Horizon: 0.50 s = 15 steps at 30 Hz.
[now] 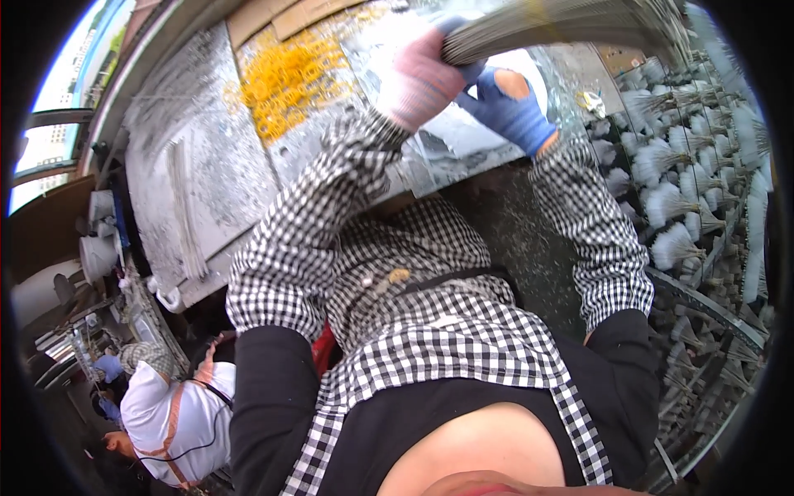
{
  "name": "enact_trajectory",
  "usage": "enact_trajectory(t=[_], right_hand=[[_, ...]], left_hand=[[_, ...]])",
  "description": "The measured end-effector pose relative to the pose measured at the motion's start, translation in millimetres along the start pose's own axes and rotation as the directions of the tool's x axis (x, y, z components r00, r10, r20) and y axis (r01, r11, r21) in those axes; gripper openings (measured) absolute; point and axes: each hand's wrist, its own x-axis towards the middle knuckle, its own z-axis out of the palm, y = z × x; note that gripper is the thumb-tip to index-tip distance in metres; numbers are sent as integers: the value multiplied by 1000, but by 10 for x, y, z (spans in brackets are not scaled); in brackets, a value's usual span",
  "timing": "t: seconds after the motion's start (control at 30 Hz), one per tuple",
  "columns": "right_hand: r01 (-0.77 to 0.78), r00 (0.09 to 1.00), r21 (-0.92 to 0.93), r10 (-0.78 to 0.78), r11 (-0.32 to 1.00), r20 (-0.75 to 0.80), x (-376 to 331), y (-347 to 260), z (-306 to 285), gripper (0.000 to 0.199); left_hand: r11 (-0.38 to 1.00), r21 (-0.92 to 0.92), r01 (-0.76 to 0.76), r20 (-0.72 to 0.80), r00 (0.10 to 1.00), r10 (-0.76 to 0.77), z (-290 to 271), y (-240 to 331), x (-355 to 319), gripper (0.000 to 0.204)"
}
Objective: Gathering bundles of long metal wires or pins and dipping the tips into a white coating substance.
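My left hand [423,81], in a pinkish striped knit glove with blue fingertips, is closed round one end of a bundle of thin grey rods [571,23]. The bundle stretches to the right above the table, with a yellow band around it. Just below its held end is my right hand [511,106], in a blue glove with a bare, skin-coloured patch. Its thumb stands apart from the fingers, and nothing shows in its grasp. Under both hands, the table [463,165] has a wet-looking pale surface.
A pile of yellow rubber bands [289,83] lies left of my hands. Farther left rests a thin bunch of rods [184,211]. Racks on the right hold many white-tufted bundles [674,248]. A co-worker [186,409] in a white top is at lower left.
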Motion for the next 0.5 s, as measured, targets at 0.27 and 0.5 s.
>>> enact_trajectory(t=[0.27,0.5], right_hand=[[101,731,993,-673,-54,-111,-665,-1712,-559,19],[-457,582,452,-642,-766,-499,-925,-3008,-611,27]], left_hand=[[895,-434,-107,-624,752,-212,-1332,741,-532,38],[164,-962,-219,-267,880,-392,-1872,1191,-1490,49]])
